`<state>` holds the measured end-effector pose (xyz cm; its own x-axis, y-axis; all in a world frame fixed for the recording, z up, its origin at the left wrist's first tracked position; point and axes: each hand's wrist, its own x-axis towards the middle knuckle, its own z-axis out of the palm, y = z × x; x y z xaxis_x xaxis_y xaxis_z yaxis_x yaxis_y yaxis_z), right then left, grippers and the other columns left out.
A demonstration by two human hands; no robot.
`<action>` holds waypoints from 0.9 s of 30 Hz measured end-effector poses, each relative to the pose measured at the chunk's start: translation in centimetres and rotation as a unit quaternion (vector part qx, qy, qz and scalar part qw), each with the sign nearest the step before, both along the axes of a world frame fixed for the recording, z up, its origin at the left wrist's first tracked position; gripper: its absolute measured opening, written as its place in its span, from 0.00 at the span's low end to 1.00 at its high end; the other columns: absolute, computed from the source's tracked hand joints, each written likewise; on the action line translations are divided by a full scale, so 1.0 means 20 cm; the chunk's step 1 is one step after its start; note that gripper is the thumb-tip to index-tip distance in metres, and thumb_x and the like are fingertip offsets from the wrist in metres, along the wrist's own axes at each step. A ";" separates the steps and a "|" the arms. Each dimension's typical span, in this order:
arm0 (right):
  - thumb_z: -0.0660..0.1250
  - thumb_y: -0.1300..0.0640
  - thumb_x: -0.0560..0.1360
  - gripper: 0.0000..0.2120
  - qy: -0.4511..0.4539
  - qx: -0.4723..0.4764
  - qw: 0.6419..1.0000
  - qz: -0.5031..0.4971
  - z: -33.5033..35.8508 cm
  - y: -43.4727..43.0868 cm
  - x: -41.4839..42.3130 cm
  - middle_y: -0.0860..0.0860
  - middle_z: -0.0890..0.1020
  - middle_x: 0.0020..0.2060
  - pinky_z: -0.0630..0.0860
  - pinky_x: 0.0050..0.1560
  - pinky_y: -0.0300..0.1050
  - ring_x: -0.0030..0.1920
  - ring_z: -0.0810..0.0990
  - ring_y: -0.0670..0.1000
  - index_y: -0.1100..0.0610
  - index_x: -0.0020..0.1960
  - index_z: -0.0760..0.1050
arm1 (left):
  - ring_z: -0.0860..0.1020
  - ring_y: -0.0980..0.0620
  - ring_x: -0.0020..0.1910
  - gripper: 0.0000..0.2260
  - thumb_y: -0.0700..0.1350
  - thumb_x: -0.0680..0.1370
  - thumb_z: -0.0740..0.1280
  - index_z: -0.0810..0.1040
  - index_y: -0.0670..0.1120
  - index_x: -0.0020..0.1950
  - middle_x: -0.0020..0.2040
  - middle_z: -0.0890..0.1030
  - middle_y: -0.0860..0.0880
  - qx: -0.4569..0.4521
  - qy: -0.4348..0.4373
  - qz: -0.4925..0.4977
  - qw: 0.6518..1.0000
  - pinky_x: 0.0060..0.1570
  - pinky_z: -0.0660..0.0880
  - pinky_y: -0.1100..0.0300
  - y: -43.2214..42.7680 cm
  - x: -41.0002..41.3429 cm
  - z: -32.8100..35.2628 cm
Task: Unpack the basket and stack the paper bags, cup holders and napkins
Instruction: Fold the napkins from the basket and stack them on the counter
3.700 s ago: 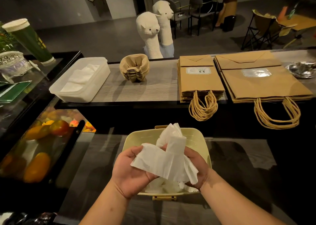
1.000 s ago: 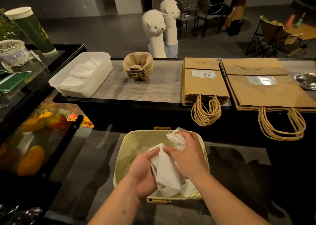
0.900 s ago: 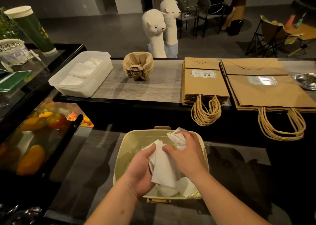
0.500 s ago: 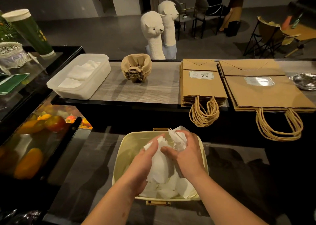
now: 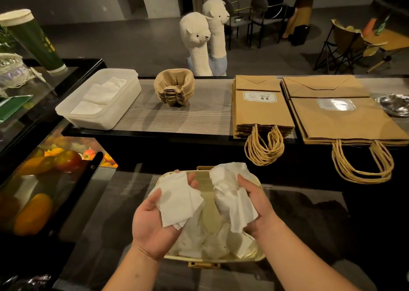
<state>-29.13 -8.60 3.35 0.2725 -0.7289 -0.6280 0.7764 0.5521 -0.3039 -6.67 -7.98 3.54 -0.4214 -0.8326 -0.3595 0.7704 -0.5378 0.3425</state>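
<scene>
A pale yellow basket (image 5: 257,181) sits on the dark counter in front of me, with loose white napkins (image 5: 212,244) lying in it. My left hand (image 5: 150,220) holds a flat white napkin (image 5: 177,200) over the basket, thumb on top. My right hand (image 5: 257,204) grips a crumpled bunch of napkins (image 5: 230,186) beside it. On the raised shelf stand a clear tub (image 5: 124,104) with folded napkins, a stack of brown cup holders (image 5: 174,87) and two piles of paper bags, a smaller pile (image 5: 261,109) and a larger pile (image 5: 340,118).
Two white alpaca figures (image 5: 199,42) stand behind the shelf. A glass case with fruit (image 5: 44,169) lies at the left, a green cup (image 5: 33,40) beyond it. A metal dish (image 5: 396,104) sits at the far right. Bag handles (image 5: 263,149) hang over the shelf edge.
My hands have drawn apart: the left now holds one flat napkin, palm up, and the right keeps the crumpled bunch. Before, both hands were bunched together in the basket.
</scene>
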 end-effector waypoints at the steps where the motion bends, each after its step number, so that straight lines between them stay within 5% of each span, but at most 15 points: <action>1: 0.63 0.47 0.80 0.24 -0.015 -0.018 1.000 0.002 0.00 0.00 0.00 0.64 0.82 0.59 0.83 0.47 0.58 0.50 0.85 0.64 0.62 0.68 0.76 | 0.60 0.41 0.80 0.30 0.52 0.84 0.58 0.51 0.49 0.84 0.83 0.57 0.41 -0.013 -0.003 0.004 1.000 0.81 0.50 0.42 -0.01 0.01 -0.01; 5: 0.62 0.47 0.80 0.21 0.013 -0.049 0.998 0.038 0.01 -0.01 0.00 0.64 0.83 0.60 0.82 0.53 0.58 0.52 0.86 0.65 0.62 0.60 0.84 | 0.72 0.40 0.68 0.32 0.53 0.79 0.67 0.62 0.48 0.81 0.68 0.75 0.40 -0.002 0.021 0.003 1.000 0.69 0.72 0.39 -0.06 0.01 -0.01; 9: 0.64 0.46 0.80 0.21 0.080 -0.038 0.992 0.091 0.04 0.00 0.00 0.63 0.83 0.61 0.75 0.64 0.61 0.57 0.84 0.65 0.60 0.63 0.82 | 0.78 0.40 0.55 0.24 0.49 0.79 0.63 0.72 0.46 0.75 0.55 0.80 0.40 0.001 -0.090 0.052 0.995 0.59 0.78 0.42 -0.07 -0.03 -0.02; 15: 0.65 0.47 0.81 0.15 0.233 -0.094 0.957 0.145 0.06 -0.01 -0.01 0.59 0.86 0.55 0.77 0.62 0.67 0.55 0.85 0.63 0.51 0.64 0.80 | 0.85 0.47 0.46 0.21 0.39 0.82 0.61 0.75 0.57 0.72 0.52 0.86 0.47 -0.093 -0.294 0.076 0.948 0.46 0.81 0.48 -0.11 -0.14 0.05; 17: 0.65 0.50 0.82 0.11 0.275 -0.135 0.934 0.186 0.09 -0.01 0.01 0.53 0.88 0.50 0.83 0.56 0.58 0.50 0.87 0.55 0.50 0.62 0.80 | 0.86 0.46 0.51 0.21 0.39 0.83 0.62 0.74 0.61 0.71 0.58 0.86 0.48 -0.106 -0.339 0.041 0.934 0.43 0.83 0.50 -0.12 -0.22 0.07; 19: 0.67 0.56 0.81 0.09 0.311 -0.180 0.902 0.240 0.13 -0.01 0.04 0.51 0.88 0.47 0.84 0.48 0.48 0.46 0.88 0.50 0.50 0.60 0.80 | 0.85 0.43 0.56 0.21 0.41 0.84 0.63 0.72 0.63 0.72 0.60 0.85 0.47 -0.104 -0.357 -0.001 0.928 0.45 0.82 0.47 -0.11 -0.29 0.04; 23: 0.74 0.60 0.73 0.21 0.404 -0.244 0.828 0.304 0.12 -0.03 0.05 0.49 0.86 0.54 0.81 0.61 0.52 0.55 0.85 0.49 0.48 0.64 0.78 | 0.85 0.40 0.57 0.15 0.50 0.83 0.62 0.79 0.53 0.69 0.59 0.85 0.41 -0.024 -0.308 -0.020 0.951 0.53 0.80 0.45 -0.10 -0.33 0.00; 27: 0.77 0.58 0.68 0.27 0.398 -0.211 0.847 0.283 0.09 -0.02 0.00 0.49 0.86 0.55 0.80 0.62 0.59 0.56 0.85 0.52 0.46 0.65 0.76 | 0.81 0.35 0.62 0.32 0.66 0.80 0.56 0.83 0.42 0.64 0.65 0.81 0.35 0.046 -0.195 -0.046 0.979 0.69 0.70 0.39 -0.08 -0.29 -0.04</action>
<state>-29.14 -9.07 5.07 0.2657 -0.8289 -0.4923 -0.1202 0.4781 -0.8700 -12.38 -9.58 2.77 -0.3083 -0.7548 -0.5790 0.5376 -0.6404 0.5485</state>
